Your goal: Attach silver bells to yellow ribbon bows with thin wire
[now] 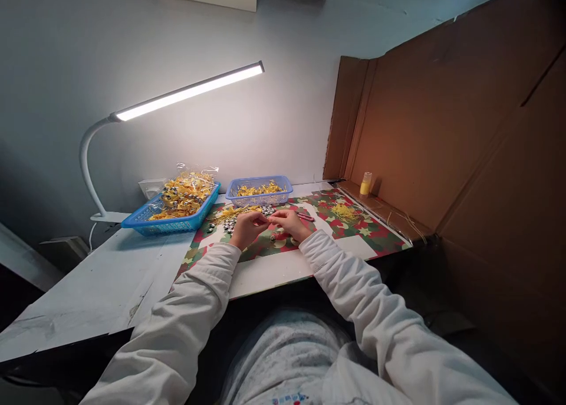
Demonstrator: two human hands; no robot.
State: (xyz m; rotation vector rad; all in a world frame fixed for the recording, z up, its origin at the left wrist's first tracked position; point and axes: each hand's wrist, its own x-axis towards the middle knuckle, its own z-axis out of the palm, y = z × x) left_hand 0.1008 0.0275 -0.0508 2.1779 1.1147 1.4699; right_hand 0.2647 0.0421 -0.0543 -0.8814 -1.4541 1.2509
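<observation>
My left hand (247, 229) and my right hand (290, 224) meet over the table, fingertips pinched close together. What lies between them is too small to make out. Just below the fingers shows a small round silver bead or bell (273, 238); whether it hangs from them or rests on the table I cannot tell. Behind my left hand lie a heap of silver beads or bells (229, 224) and a bundle of thin gold strands (239, 211). A pinkish-red pen-like tool (305, 217) lies beside my right hand.
A blue basket (188, 223) heaped with gold pieces in plastic stands left, and a lavender basket (259, 200) of gold pieces behind. Yellow strings (346, 212) lie right on the camouflage sheet (375, 240). A yellow-filled bottle (365, 184) stands by the cardboard wall (442, 128). A lamp (190, 91) overhangs.
</observation>
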